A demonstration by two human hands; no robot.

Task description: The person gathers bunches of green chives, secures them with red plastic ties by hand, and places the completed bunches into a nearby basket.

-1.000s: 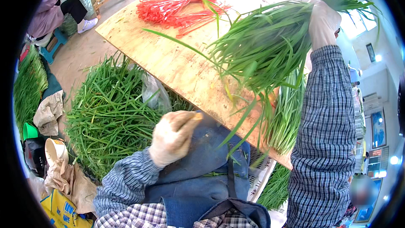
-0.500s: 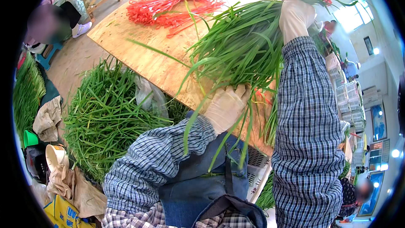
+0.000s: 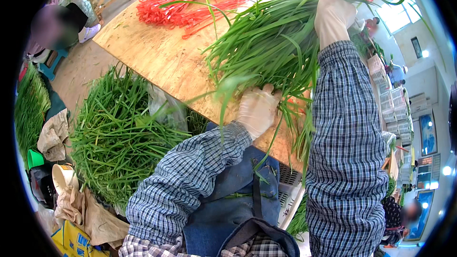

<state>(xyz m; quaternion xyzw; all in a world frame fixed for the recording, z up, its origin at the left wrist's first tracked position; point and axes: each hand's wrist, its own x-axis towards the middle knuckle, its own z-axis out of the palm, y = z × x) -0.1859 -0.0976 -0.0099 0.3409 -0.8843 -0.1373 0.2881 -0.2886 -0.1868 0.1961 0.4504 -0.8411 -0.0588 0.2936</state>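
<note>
A big bunch of long, flat garlic chives (image 3: 273, 38) is held up over the wooden table, its leaves fanning toward me and to the left. My right hand (image 3: 334, 16), in a pale glove, is wrapped tightly round the bunch at the upper right; more green spreads beyond the fist. My left hand (image 3: 258, 114), also gloved, is at the hanging leaf ends, its fingers curled in among them. The leaves partly hide these fingertips. Several loose leaves hang around the left wrist, some smeared by motion.
Red plastic ties (image 3: 185, 9) lie in a pile on the wooden table (image 3: 147, 52). Left of me is a large heap of loose chives (image 3: 128, 138). A white crate (image 3: 290, 188) stands beneath the table's edge. Other people are at work at the far left and right.
My left hand has moved slightly up and right at the leaf ends, and loose leaves near it have swung. My right hand keeps its grip. The view has shifted a little.
</note>
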